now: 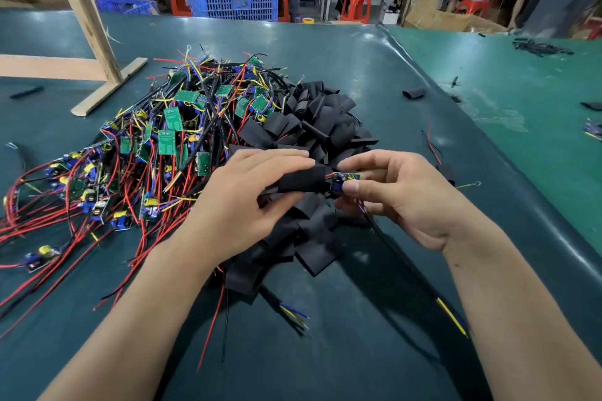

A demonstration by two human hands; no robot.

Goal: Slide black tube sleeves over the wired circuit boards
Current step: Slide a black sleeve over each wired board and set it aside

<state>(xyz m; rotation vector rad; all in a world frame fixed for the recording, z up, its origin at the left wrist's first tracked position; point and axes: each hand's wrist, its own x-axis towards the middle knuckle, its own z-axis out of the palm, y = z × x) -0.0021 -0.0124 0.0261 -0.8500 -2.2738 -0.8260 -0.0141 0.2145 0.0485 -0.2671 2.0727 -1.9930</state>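
Note:
My left hand (247, 192) grips a black tube sleeve (303, 179) above the table. The sleeve's right end meets a small green circuit board (347, 180), which my right hand (400, 192) pinches between thumb and fingers. Only the board's right part shows; red wires run into the sleeve mouth. A black cable (400, 257) hangs from the board toward the lower right and ends in yellow and blue leads. Under my hands lies a heap of flat black sleeves (319, 127). To its left sits a tangled pile of wired boards (169, 140) with red, black and yellow wires.
A green mat (358, 55) covers the table. A wooden frame (94, 36) stands at the back left. A loose sleeve (413, 93) and more black pieces (540, 48) lie at the right. Behind the table are a blue crate (233, 0), red stools and seated people.

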